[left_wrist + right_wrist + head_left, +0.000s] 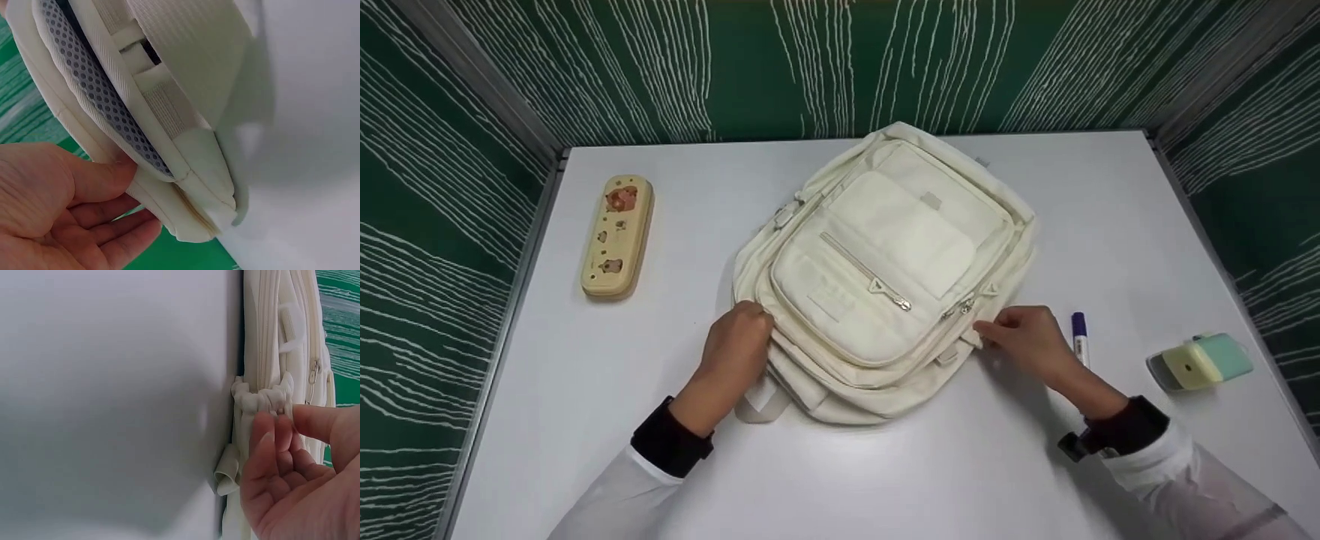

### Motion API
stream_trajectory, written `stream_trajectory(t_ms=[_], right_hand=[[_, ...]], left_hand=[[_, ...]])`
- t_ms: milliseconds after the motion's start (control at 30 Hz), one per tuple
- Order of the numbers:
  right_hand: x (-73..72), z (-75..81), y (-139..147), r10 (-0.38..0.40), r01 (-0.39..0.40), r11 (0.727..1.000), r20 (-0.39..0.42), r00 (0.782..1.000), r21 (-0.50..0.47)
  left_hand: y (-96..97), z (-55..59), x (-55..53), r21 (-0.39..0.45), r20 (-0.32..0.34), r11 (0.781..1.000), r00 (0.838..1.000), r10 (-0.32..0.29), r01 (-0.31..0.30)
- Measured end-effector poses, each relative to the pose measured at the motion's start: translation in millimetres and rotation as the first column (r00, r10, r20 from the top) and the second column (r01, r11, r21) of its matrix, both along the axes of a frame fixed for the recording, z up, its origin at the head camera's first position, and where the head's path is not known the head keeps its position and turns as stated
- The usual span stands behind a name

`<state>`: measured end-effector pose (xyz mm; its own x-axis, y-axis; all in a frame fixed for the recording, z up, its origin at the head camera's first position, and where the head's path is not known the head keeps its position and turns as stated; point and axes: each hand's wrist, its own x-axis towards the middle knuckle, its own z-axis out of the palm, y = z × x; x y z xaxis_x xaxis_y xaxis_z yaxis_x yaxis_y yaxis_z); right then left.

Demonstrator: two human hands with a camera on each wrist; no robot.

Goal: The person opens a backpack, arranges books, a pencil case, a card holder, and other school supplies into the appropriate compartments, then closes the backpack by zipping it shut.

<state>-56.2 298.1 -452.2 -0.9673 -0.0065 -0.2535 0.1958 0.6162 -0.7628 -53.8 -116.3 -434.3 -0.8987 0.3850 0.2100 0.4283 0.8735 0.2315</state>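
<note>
A cream backpack (877, 255) lies front side up and slanted on the white table. My left hand (739, 337) grips its lower left edge. In the left wrist view the thumb and fingers of that left hand (84, 197) pinch the bag's rim beside a grey mesh pad (101, 84) and a wide strap (191, 50). On the opposite side my right hand (1027, 341) pinches the bag's edge near the zipper pulls. The right wrist view has this right hand (304, 467) holding the gathered elastic top (264, 399) of a side pocket.
A yellow pencil case (619, 236) with animal pictures lies at the table's left. Right of the bag are a marker (1080, 337) with a purple cap and a small teal, yellow and grey box-like object (1200, 364). Green walls with white streaks surround the white table (900, 480).
</note>
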Motion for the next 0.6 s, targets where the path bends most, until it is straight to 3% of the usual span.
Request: stream_trajectory(t_ms=[133,267,333,433,533,600], right_hand=[[11.4,-1.5,-11,-0.063,0.070,0.993,0.072,0.995,-0.096],[22.0,-2.9,-20,-0.145,0.164,0.972,0.121,0.982,-0.170],[26.7,-2.3,-24,-0.180,0.210,0.956,0.155,0.971,-0.206],[34.2,-0.4,-29,-0.212,0.260,0.934,0.205,0.956,-0.247],[43.0,0.8,-37,-0.232,0.299,0.909,0.244,0.942,-0.290],[48.9,1.0,-43,-0.233,0.314,0.894,0.267,0.935,-0.321]], left_hand=[[-2.7,-0.1,-2.1,-0.091,-0.099,0.995,0.995,0.020,-0.029],[9.8,0.9,16.3,-0.132,-0.246,0.990,0.969,0.010,-0.044],[22.9,-0.5,31.3,-0.106,-0.307,0.994,0.951,-0.031,-0.001],[43.3,-4.9,54.5,-0.097,-0.355,0.988,0.923,-0.146,0.119],[58.2,-8.6,73.4,-0.142,-0.325,0.968,0.914,-0.243,0.207],[63.4,-10.4,80.7,-0.200,-0.298,0.954,0.913,-0.277,0.224]])
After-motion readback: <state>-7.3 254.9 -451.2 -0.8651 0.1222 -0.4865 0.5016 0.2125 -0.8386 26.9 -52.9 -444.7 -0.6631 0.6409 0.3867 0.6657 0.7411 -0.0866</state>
